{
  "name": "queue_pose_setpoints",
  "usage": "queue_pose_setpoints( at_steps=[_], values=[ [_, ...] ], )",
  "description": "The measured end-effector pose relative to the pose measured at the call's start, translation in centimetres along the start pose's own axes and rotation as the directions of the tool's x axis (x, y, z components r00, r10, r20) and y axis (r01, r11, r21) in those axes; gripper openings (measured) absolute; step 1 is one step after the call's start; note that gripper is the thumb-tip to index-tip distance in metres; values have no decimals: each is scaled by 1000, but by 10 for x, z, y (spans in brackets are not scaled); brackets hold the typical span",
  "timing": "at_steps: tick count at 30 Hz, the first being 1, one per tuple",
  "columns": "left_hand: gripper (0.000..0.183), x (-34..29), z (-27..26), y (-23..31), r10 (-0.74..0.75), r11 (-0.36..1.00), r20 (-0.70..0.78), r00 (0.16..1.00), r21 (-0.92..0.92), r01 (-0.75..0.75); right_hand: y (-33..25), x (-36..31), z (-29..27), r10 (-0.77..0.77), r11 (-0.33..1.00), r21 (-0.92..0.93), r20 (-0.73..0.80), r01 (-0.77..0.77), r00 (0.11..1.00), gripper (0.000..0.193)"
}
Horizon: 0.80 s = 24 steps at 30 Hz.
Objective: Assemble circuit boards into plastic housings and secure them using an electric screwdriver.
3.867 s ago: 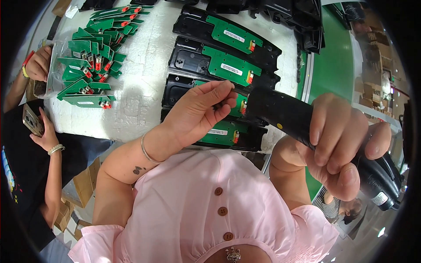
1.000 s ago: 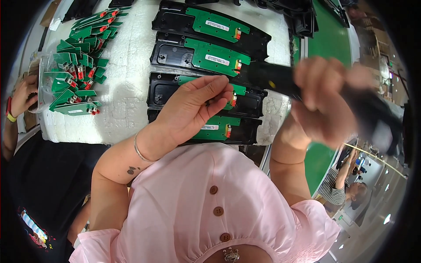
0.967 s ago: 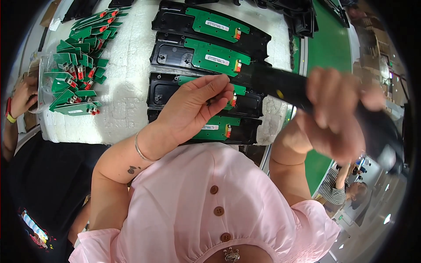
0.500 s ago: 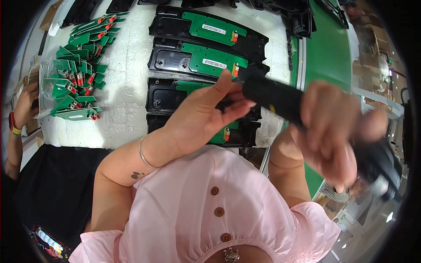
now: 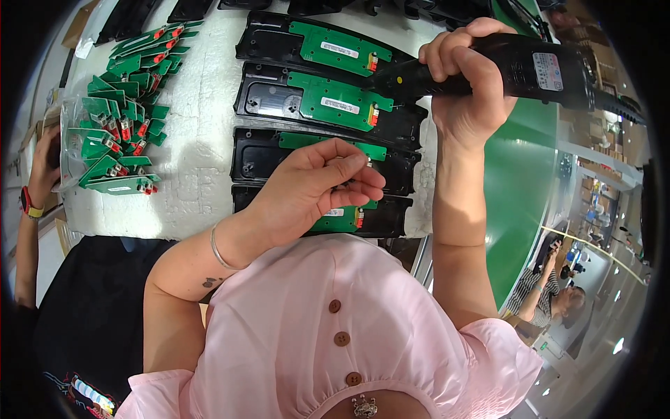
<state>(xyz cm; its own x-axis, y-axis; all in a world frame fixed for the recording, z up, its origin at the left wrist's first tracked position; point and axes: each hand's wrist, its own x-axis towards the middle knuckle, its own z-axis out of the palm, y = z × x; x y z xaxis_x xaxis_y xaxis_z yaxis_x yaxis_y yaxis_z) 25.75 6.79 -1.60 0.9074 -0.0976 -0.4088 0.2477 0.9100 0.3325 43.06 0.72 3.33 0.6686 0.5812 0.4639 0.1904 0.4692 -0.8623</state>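
Note:
In my right hand (image 5: 469, 84) is a black electric screwdriver (image 5: 516, 68), held level with the fingers wrapped round its body. Its tip end reaches over the right part of a green circuit board (image 5: 317, 98) in the second black plastic housing (image 5: 262, 96); whether it touches is hidden. My left hand (image 5: 324, 174) is half closed, palm up, above the third housing (image 5: 250, 157). Small dark bits show between its curled fingers, too small to name. Further green boards lie in the first housing (image 5: 265, 43) and the nearest housing (image 5: 391, 218).
Loose green circuit boards (image 5: 122, 129) with red-and-white connectors lie piled at left on the white foam surface (image 5: 199, 140), beside a clear plastic bag (image 5: 72, 140). Another person's hand (image 5: 45, 157) is at far left. More black housings (image 5: 321, 5) line the back. A green surface (image 5: 523, 160) extends at right.
My right hand has carried the screwdriver up and away from my left fingers, to over the second housing. My left hand has shifted slightly down and its fingers have curled in.

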Motion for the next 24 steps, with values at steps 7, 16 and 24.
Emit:
queue_pose_setpoints(
  at_steps=[7,16,24],
  values=[
    [16,1,3,3,45,999,-84,995,23,-44,3,6,5,91,995,-49,40,-89,995,19],
    [20,1,-5,4,75,985,-70,995,-152,-85,-2,9,13,132,990,53,36,-134,991,20],
    [17,9,-5,1,80,957,24,997,-281,-70,-97,-28,12,-66,978,211,311,-2,948,29]
  ],
)
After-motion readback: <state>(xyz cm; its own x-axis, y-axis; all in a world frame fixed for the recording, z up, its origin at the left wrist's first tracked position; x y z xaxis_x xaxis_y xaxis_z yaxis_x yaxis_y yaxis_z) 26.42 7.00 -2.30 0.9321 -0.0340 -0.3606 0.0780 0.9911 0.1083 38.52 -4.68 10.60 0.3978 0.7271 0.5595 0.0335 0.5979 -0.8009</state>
